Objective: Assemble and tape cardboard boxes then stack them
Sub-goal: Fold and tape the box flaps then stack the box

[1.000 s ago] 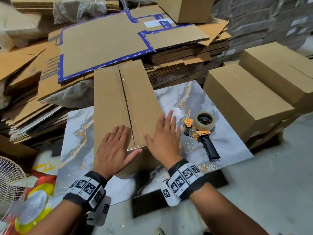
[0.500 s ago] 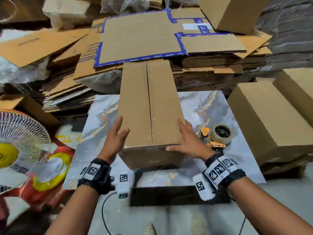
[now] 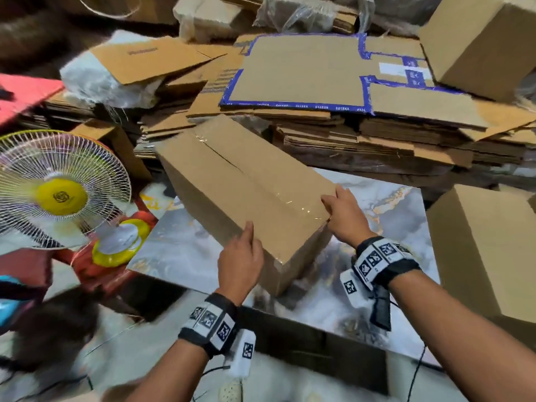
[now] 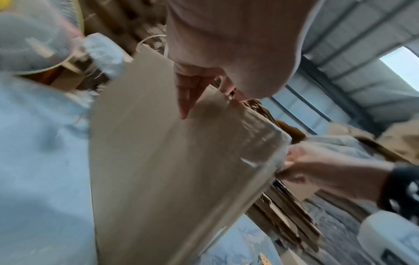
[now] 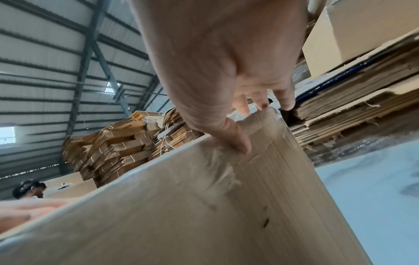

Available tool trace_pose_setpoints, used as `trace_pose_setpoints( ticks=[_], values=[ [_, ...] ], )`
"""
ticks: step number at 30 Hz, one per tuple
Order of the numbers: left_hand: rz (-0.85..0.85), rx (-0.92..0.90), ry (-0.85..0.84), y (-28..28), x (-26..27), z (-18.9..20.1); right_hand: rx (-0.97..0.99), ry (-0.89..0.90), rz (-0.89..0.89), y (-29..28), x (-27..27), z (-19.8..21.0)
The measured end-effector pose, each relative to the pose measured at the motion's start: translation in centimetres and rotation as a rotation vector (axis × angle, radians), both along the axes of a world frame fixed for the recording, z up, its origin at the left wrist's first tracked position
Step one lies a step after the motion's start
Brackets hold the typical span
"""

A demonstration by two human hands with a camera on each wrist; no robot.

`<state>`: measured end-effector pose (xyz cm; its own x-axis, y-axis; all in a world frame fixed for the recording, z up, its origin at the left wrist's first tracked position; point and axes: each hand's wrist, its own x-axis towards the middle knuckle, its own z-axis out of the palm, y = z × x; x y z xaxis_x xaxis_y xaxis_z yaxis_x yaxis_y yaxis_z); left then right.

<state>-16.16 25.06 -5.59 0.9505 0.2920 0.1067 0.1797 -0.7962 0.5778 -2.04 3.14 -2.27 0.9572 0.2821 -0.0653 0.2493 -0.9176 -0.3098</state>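
A long cardboard box [image 3: 246, 184] with clear tape along its top seam lies slantwise over the marble tabletop [image 3: 397, 216], far end pointing left. My left hand [image 3: 240, 256] grips its near left edge, thumb on top, fingers down the side face [image 4: 183, 100]. My right hand [image 3: 342, 216] grips the near right corner; in the right wrist view its thumb [image 5: 238, 141] presses the end face while the fingers [image 5: 260, 102] reach over the edge. The box's underside is hidden, so I cannot tell whether it is lifted off the table.
Closed boxes [image 3: 478, 250] stand at the right, another [image 3: 478, 44] at the far right. Flattened cardboard [image 3: 304, 79] is piled behind the table. A fan [image 3: 58, 190] runs at the left. A second person [image 5: 27, 190] is far off.
My hands went from flat on the box top to its near sides. The box has swung with its far end to the left, and the head view has turned left too.
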Motion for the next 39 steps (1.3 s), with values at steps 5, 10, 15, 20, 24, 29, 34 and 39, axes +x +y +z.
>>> trace_pose_setpoints(
  ticks=[5, 10, 15, 20, 24, 29, 34, 39],
  values=[
    [-0.271, 0.147, -0.027, -1.5, 2.6, 1.4, 0.058, -0.003, -0.033, -0.8, -0.3, 2.4],
    [-0.191, 0.308, -0.214, 3.6, 6.4, 3.6, 0.201, -0.027, 0.051, 2.1, -3.5, 4.4],
    [-0.188, 0.446, 0.018, 10.9, 9.5, 3.4, 0.143, 0.024, 0.222, 7.8, -6.5, 3.2],
    [-0.271, 0.603, -0.006, 12.9, 8.6, 1.5, -0.106, 0.003, 0.204, 10.7, -5.1, 2.1],
    [-0.427, 0.646, -0.184, 13.3, 7.9, 1.8, -0.169, -0.021, 0.094, 10.0, -3.4, 1.7],
    [-0.101, 0.473, -0.19, 20.9, 9.1, 2.5, -0.189, -0.039, 0.05, 11.1, -3.0, 1.9],
    [0.126, 0.037, 0.182, 26.7, 10.6, 3.0, -0.162, -0.085, 0.244, 15.9, -3.0, 1.5],
    [0.081, 0.152, 0.198, 25.0, 10.0, 3.3, -0.158, -0.069, 0.205, 17.3, -1.3, 2.0]
  ],
)
